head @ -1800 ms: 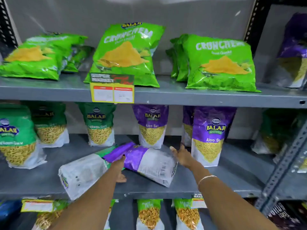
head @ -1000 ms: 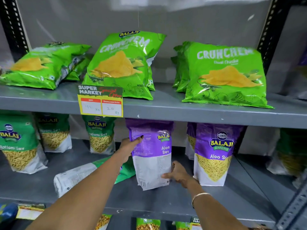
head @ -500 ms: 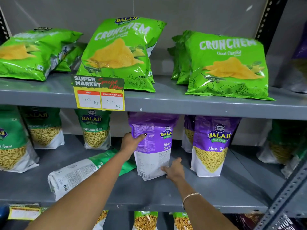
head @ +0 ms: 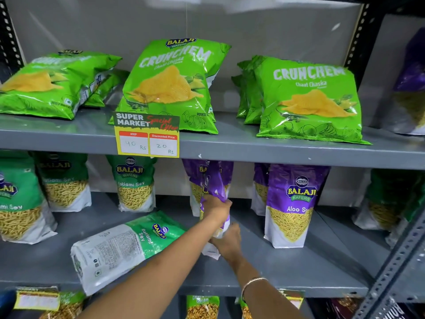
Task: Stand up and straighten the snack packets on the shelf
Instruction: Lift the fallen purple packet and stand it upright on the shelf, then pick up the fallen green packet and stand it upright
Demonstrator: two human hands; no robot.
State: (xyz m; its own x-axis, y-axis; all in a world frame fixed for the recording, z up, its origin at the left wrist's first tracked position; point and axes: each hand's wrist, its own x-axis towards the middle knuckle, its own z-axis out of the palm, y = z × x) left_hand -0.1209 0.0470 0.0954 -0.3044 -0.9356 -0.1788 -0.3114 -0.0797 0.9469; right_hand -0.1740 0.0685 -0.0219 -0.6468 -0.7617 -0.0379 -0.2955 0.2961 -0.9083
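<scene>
A green-and-white Ratlami Sev pouch (head: 128, 247) still lies flat on the grey metal middle shelf (head: 299, 268). Beside it, the left hand (head: 216, 207) grips the purple-and-white Aloo Sev pouch (head: 215, 187), now twisted edge-on after facing back-outward; the right hand (head: 228, 244) pinches its base. It probably only needs squaring, front outward.

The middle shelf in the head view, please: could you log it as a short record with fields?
held item: purple Aloo Sev foil packet, upright, turned edge-on to the camera
left hand: gripping the packet's middle
right hand: at the packet's base
fallen item: green and white Ratlami Sev foil packet, lying on its side at the front of the grey metal shelf
standing neighbour: purple Aloo Sev pouch, upright to the right
left of the shelf: green Ratlami Sev pouches, upright
</scene>
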